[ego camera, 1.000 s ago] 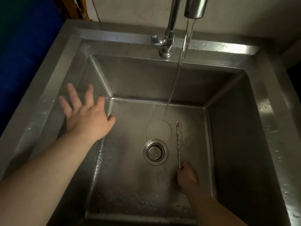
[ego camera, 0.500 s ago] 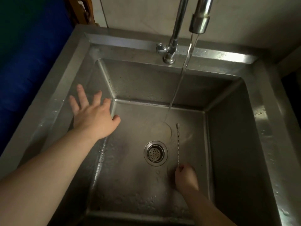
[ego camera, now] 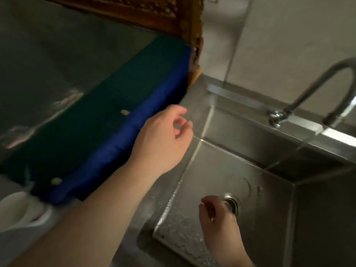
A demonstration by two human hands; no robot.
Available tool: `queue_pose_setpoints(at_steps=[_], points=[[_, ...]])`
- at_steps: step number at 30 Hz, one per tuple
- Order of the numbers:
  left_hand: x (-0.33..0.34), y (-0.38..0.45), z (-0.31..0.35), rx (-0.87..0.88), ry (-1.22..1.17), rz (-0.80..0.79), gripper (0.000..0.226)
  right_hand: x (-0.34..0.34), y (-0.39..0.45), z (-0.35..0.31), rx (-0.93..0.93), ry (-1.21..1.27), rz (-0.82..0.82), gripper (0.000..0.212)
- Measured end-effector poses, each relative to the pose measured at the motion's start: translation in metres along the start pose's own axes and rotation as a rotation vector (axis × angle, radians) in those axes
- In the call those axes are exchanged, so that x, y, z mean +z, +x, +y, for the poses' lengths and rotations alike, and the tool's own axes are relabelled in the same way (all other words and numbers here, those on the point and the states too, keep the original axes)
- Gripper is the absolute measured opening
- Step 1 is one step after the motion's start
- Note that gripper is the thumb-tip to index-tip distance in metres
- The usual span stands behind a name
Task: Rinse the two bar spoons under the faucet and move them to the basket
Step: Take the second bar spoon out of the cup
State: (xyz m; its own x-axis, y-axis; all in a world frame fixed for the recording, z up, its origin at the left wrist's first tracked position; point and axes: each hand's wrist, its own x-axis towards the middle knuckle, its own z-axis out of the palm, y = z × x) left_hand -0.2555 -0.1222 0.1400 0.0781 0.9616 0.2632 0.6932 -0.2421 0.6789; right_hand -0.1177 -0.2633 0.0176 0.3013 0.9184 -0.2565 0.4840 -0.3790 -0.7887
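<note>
My right hand [ego camera: 217,220] is low in the steel sink [ego camera: 269,143], just left of the drain [ego camera: 231,203], thumb and forefinger pinched. One thin bar spoon is blurred; only a small dark tip [ego camera: 259,187] shows beyond the drain, in line with the pinch. My left hand [ego camera: 165,137] hovers over the sink's left rim, fingers loosely curled and holding nothing. Water [ego camera: 289,155] runs from the curved faucet [ego camera: 327,83] to the sink floor. I see no second spoon and no basket.
Left of the sink lies a counter with a blue and green cloth [ego camera: 119,120]. A white cup [ego camera: 21,209] stands at the lower left. A carved wooden frame [ego camera: 173,18] stands behind the cloth, next to the tiled wall.
The view has swung left, bringing the counter and cup into sight. My left hand rose from the sink wall and curled its fingers. My right hand shifted to the drain's left side.
</note>
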Motion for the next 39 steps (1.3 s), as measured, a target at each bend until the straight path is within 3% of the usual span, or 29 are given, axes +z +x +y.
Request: queue_pose_setpoints(at_steps=[6,13,17,21,23,26,30,39], points=[[-0.134,-0.027,-0.049,-0.070,-0.002,0.249,0.031,0.056,-0.039,-0.090,-0.214,0.067,-0.178,0.039],[-0.223,-0.100,-0.154,-0.213,0.108,0.465,0.051,0.112,-0.055,-0.150,-0.207,0.139,-0.425,0.038],[-0.214,-0.151,-0.207,-0.307,0.072,0.475,0.063,0.142,-0.048,-0.192,-0.070,0.228,-0.555,0.037],[-0.183,-0.193,-0.242,-0.586,-0.129,0.312,0.102,0.165,-0.038,-0.234,-0.164,0.229,-0.563,0.063],[-0.170,-0.206,-0.253,-0.659,-0.223,0.273,0.106,0.172,-0.035,-0.248,-0.189,0.180,-0.522,0.047],[-0.158,-0.216,-0.262,-0.679,-0.258,0.265,0.093,0.180,-0.031,-0.257,-0.209,0.134,-0.460,0.013],[-0.157,-0.217,-0.263,-0.622,-0.245,0.283,0.070,0.189,-0.031,-0.255,-0.272,0.059,-0.431,0.019],[-0.159,-0.217,-0.260,-0.613,-0.262,0.273,0.068,0.186,-0.035,-0.250,-0.115,0.212,-0.429,0.027]])
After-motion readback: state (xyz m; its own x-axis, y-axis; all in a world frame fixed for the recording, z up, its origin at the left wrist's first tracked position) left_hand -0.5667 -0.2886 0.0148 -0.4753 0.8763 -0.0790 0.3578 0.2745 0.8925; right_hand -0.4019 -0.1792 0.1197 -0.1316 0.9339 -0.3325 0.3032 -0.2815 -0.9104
